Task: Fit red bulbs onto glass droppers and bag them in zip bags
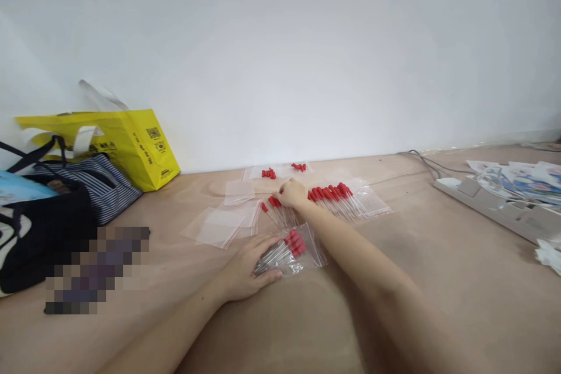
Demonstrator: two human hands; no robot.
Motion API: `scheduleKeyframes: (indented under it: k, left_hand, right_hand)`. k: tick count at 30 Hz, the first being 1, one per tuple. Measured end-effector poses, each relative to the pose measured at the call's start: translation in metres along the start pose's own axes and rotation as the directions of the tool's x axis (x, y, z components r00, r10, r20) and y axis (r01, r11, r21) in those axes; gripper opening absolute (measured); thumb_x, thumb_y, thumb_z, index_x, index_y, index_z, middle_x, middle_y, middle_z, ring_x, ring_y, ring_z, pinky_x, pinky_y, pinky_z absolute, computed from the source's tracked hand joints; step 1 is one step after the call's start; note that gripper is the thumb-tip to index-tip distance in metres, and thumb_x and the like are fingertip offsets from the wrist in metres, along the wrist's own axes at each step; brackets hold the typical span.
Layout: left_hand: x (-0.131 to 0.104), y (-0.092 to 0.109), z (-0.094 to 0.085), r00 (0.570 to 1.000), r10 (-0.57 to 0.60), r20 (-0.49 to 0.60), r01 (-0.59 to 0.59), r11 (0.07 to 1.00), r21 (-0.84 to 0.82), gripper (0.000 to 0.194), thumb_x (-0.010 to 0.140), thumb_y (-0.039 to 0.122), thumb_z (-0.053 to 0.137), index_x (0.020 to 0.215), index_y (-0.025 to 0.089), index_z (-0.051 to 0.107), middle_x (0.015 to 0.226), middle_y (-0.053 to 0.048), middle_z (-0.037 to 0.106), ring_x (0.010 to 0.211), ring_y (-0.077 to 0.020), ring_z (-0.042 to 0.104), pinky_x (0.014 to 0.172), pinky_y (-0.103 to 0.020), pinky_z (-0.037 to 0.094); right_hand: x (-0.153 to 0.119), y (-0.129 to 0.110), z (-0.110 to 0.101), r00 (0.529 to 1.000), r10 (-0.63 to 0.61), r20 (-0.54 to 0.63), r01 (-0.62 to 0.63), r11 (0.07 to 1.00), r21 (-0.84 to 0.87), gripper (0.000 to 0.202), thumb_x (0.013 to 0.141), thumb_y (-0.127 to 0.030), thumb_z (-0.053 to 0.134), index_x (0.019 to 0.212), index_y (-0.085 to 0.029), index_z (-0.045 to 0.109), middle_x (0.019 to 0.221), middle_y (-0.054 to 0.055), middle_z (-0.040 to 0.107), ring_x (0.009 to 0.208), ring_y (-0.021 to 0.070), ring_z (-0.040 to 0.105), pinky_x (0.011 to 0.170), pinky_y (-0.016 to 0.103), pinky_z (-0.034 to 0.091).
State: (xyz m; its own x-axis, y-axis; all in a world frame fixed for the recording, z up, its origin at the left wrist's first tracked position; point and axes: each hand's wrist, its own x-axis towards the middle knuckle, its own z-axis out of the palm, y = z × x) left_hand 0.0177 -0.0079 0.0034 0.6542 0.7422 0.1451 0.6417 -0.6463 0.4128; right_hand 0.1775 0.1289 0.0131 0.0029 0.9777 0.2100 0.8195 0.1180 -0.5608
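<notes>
Under my left hand (252, 269) lies a clear zip bag (313, 248) holding several metal sticks with red tips (295, 243); the thumb and fingers close round the bag's left end. My right hand (291, 191) reaches past it, fingertips pinched at a row of loose red-tipped sticks (275, 201); what they grip is too small to make out. Right of this hand, more red-tipped sticks (331, 193) lie side by side, partly over a clear bag (374, 201). Flat clear bags (223, 225) lie to the left. Behind, two small red-tipped bunches (269, 173) (298, 167) rest near the wall.
At the left stand a yellow bag (153, 146), a striped pouch (109, 181) and a black bag (48, 239), with a blurred-out object in front. A white power strip (482, 204), grey cables (423, 158) and printed packets (521, 175) are at the right. A white wall rises behind.
</notes>
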Motion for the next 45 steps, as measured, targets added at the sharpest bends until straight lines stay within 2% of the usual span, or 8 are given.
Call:
scheduleKeyframes:
  k: [5, 12, 16, 21, 29, 33, 40, 45]
  left_hand:
    - [-0.001, 0.000, -0.001, 1.000, -0.003, 0.009, 0.003, 1.000, 0.005, 0.055, 0.078, 0.045, 0.051, 0.126, 0.023, 0.036, 0.130, -0.007, 0.042, 0.117, -0.0244, 0.039, 0.097, -0.041, 0.033]
    - [0.001, 0.000, 0.001, 1.000, 0.000, 0.011, 0.000, 1.000, 0.008, 0.054, 0.077, 0.041, 0.052, 0.125, 0.022, 0.036, 0.130, -0.007, 0.042, 0.118, -0.0239, 0.038, 0.097, -0.041, 0.033]
    - [0.002, -0.002, 0.002, 1.000, -0.002, 0.015, 0.002, 1.000, 0.027, 0.055, 0.078, 0.042, 0.051, 0.127, 0.024, 0.034, 0.131, -0.006, 0.041, 0.119, -0.0246, 0.036, 0.098, -0.042, 0.032]
    - [0.001, -0.003, 0.002, 1.000, -0.006, 0.021, 0.005, 0.999, 0.035, 0.055, 0.079, 0.044, 0.049, 0.128, 0.024, 0.033, 0.133, -0.006, 0.039, 0.120, -0.0248, 0.035, 0.098, -0.042, 0.032]
    - [0.003, 0.000, 0.001, 1.000, -0.002, 0.024, 0.001, 0.999, 0.052, 0.055, 0.080, 0.042, 0.048, 0.129, 0.024, 0.031, 0.133, -0.007, 0.039, 0.121, -0.0251, 0.035, 0.098, -0.044, 0.031]
    - [0.003, 0.000, 0.001, 0.999, -0.007, 0.033, 0.006, 0.999, 0.051, 0.054, 0.079, 0.042, 0.049, 0.128, 0.024, 0.032, 0.133, -0.006, 0.039, 0.121, -0.0248, 0.035, 0.098, -0.043, 0.031]
    - [0.002, -0.005, 0.004, 1.000, 0.016, 0.021, -0.018, 0.998, 0.065, 0.056, 0.079, 0.043, 0.049, 0.129, 0.025, 0.031, 0.133, -0.005, 0.039, 0.121, -0.0242, 0.034, 0.099, -0.042, 0.030]
    - [0.003, -0.003, 0.003, 1.000, 0.002, 0.029, -0.004, 0.998, 0.067, 0.054, 0.080, 0.044, 0.047, 0.129, 0.025, 0.031, 0.133, -0.005, 0.039, 0.122, -0.0234, 0.033, 0.100, -0.041, 0.029]
  right_hand:
    - [0.005, 0.003, -0.006, 0.999, 0.026, 0.022, -0.028, 0.992, 0.123, 0.018, 0.065, -0.032, 0.059, 0.072, -0.016, 0.065, 0.086, 0.010, 0.064, 0.084, 0.0242, 0.059, 0.073, 0.034, 0.043]
    - [-0.030, 0.054, -0.061, 0.991, 0.061, -0.121, -0.001, 0.898, 0.440, 0.027, 0.081, -0.036, 0.038, 0.086, -0.014, 0.052, 0.074, 0.005, 0.062, 0.063, 0.0114, 0.058, 0.055, 0.021, 0.044]
    - [-0.073, 0.094, -0.077, 0.952, 0.226, -0.208, 0.027, 0.613, 0.789, 0.025, 0.074, -0.042, 0.052, 0.078, -0.018, 0.045, 0.058, -0.002, 0.055, 0.049, 0.0096, 0.053, 0.045, 0.020, 0.042]
    - [-0.110, 0.112, -0.068, 0.952, 0.301, -0.061, -0.087, 0.454, 0.887, 0.035, 0.065, -0.047, 0.062, 0.072, -0.018, 0.045, 0.058, -0.003, 0.055, 0.047, 0.0084, 0.052, 0.045, 0.020, 0.042]
    - [-0.129, 0.095, -0.055, 0.942, 0.280, 0.185, -0.257, 0.251, 0.933, 0.034, 0.060, -0.041, 0.069, 0.071, -0.017, 0.047, 0.061, 0.000, 0.060, 0.052, 0.0099, 0.057, 0.051, 0.022, 0.047]
    - [-0.135, 0.091, -0.054, 0.955, 0.128, 0.267, -0.296, 0.368, 0.881, 0.033, 0.057, -0.038, 0.072, 0.071, -0.016, 0.050, 0.060, 0.000, 0.060, 0.054, 0.0105, 0.057, 0.054, 0.024, 0.047]
    - [-0.139, 0.093, -0.045, 0.963, -0.119, 0.241, -0.073, 0.747, 0.661, 0.025, 0.063, -0.036, 0.067, 0.077, -0.015, 0.064, 0.066, 0.001, 0.063, 0.058, 0.0108, 0.054, 0.055, 0.024, 0.043]
    - [-0.136, 0.085, -0.044, 0.916, -0.294, 0.273, 0.064, 0.778, 0.625, 0.022, 0.071, -0.035, 0.059, 0.081, -0.018, 0.068, 0.073, 0.004, 0.067, 0.066, 0.0139, 0.058, 0.062, 0.026, 0.045]
